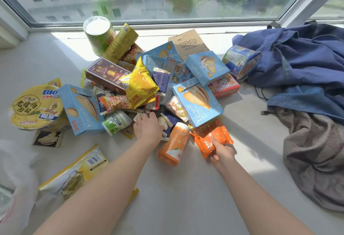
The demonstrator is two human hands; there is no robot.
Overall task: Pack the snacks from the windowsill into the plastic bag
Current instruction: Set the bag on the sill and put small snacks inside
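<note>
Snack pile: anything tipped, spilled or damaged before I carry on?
No spill or tear shows. Three noodle tubs sit askew: the green cup leans at the back, the yellow bowl and blue bowl lie tipped at left and right.

the snacks (167, 78) lie heaped on the pale windowsill (186, 188). light-blue boxes (197, 102) tilt over one another around a brown box (106, 75) and a puffy yellow bag (139, 84). a yellow noodle bowl (35, 107) leans on its side at the left. an orange cup (174, 142) lies in front, just beside an orange pouch (212, 140) gripped by the right hand (222, 153). the translucent plastic bag (18, 169) sits crumpled at the left edge.
</note>
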